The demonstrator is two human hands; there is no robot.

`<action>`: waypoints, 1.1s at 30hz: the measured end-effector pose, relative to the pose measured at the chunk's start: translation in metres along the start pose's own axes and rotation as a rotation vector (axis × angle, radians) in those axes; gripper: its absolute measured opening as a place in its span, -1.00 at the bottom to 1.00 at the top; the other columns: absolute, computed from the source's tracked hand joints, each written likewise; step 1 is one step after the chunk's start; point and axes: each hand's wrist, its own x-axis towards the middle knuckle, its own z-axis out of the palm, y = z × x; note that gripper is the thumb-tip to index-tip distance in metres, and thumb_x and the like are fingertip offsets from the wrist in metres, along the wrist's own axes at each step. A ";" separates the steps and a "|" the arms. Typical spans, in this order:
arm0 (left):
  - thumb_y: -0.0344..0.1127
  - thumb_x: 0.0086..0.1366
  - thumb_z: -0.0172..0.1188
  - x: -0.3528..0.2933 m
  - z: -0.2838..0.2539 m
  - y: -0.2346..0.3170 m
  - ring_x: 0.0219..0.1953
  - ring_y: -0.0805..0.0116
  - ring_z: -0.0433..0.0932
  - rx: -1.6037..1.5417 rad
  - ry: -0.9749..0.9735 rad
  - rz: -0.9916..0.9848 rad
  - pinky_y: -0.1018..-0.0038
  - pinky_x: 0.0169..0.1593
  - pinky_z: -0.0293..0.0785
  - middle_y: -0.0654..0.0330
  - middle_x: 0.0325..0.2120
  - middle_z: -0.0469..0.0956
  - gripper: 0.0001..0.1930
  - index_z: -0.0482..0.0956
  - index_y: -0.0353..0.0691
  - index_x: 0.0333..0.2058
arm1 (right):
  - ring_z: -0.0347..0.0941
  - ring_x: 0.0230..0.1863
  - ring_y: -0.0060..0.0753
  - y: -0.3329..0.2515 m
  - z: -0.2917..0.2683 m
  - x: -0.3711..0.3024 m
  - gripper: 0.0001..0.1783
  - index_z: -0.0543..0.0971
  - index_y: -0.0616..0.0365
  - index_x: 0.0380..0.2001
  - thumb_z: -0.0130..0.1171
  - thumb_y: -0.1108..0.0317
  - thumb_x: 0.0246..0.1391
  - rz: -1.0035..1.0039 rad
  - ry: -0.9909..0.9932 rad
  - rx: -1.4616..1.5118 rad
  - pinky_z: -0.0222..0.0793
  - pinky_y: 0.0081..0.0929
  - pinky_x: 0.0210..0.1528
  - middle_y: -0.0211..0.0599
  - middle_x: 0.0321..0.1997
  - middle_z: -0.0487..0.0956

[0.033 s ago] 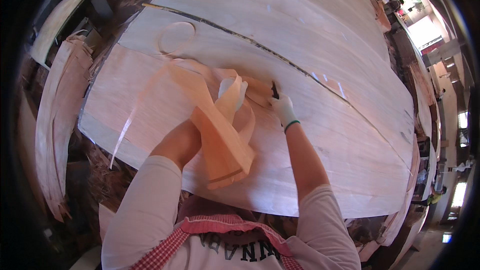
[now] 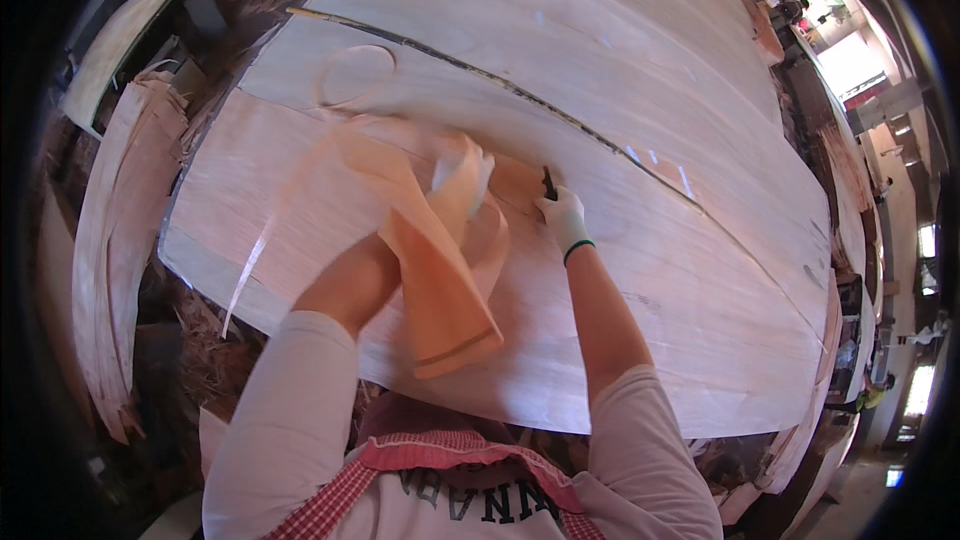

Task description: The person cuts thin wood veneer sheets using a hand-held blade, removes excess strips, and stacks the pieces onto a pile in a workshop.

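My left hand (image 2: 484, 176), in a white glove, is wrapped in a curling strip of thin wood veneer (image 2: 440, 285) and appears closed on it; the fingers are mostly hidden. The strip twists over my forearm and hangs toward me. To the right, my right hand (image 2: 564, 213), in a white glove with a green cuff, grips a small dark cutting tool (image 2: 549, 183), its kind not clear. The tool sits by the edge of a darker veneer piece (image 2: 518, 180). Both hands are over a large pale veneer sheet (image 2: 680, 340).
A long thin stick (image 2: 520, 93) lies diagonally across the sheet beyond my hands. A narrow veneer curl (image 2: 325, 80) lies at the left. Stacked veneer (image 2: 125, 240) and scraps (image 2: 225, 380) flank the left side. People (image 2: 875, 392) are in the background at the far right.
The veneer strip over my left arm has swung slightly and its lower end has shifted a little left. My right hand has moved very slightly left with the tool.
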 end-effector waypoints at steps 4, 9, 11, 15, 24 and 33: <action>-0.11 0.34 -0.06 0.022 -0.125 -0.096 -0.01 0.07 0.52 0.179 0.404 0.116 0.21 0.07 0.41 -0.03 -0.06 0.54 -0.64 0.55 -0.22 -0.10 | 0.50 -0.08 0.16 0.000 0.003 -0.003 -0.63 0.55 0.26 -0.26 0.31 0.20 -0.04 0.085 -0.044 -0.161 0.41 -0.13 -0.07 0.11 -0.20 0.59; -0.17 0.30 -0.04 -0.082 -0.343 -0.325 -0.02 0.08 0.55 0.649 0.298 -0.400 0.21 0.06 0.44 -0.01 -0.09 0.58 -0.66 0.61 -0.21 -0.13 | 0.50 -0.10 0.14 -0.013 0.006 -0.010 -0.64 0.52 0.24 -0.29 0.29 0.17 -0.01 0.106 -0.013 -0.160 0.40 -0.12 -0.07 0.07 -0.22 0.60; -0.20 0.28 -0.03 -0.165 -0.390 -0.393 -0.02 0.08 0.56 0.876 -0.049 -0.662 0.21 0.05 0.45 -0.01 -0.10 0.59 -0.67 0.63 -0.20 -0.15 | 0.50 -0.09 0.15 -0.015 0.009 -0.013 -0.64 0.52 0.24 -0.30 0.29 0.16 -0.01 0.086 0.000 -0.124 0.40 -0.11 -0.07 0.07 -0.22 0.60; -0.25 0.25 -0.02 -0.287 -0.406 -0.459 -0.03 0.09 0.58 1.290 -1.132 -0.391 0.20 0.04 0.47 0.01 -0.12 0.62 -0.68 0.68 -0.20 -0.18 | 0.50 -0.12 0.17 -0.001 0.016 -0.004 -0.65 0.50 0.24 -0.31 0.27 0.16 0.01 0.084 -0.005 -0.102 0.40 -0.11 -0.09 0.08 -0.24 0.59; -0.22 0.20 0.07 -0.146 -0.348 -0.376 -0.23 0.00 0.62 1.182 -0.398 -0.095 0.11 -0.14 0.52 -0.03 -0.25 0.62 -0.76 0.65 -0.23 -0.36 | 0.49 -0.17 0.24 -0.012 0.012 -0.012 -0.67 0.46 0.27 -0.32 0.21 0.18 0.09 0.014 0.010 -0.193 0.38 -0.05 -0.12 0.14 -0.28 0.58; -0.37 0.26 0.13 -0.068 -0.293 -0.154 -0.15 0.06 0.54 0.821 0.591 0.276 0.26 -0.04 0.46 -0.03 -0.19 0.55 -0.71 0.51 -0.28 -0.05 | 0.48 -0.16 0.29 -0.006 0.014 -0.013 -0.69 0.41 0.28 -0.31 0.17 0.22 0.12 0.004 -0.004 -0.129 0.37 -0.03 -0.12 0.21 -0.29 0.57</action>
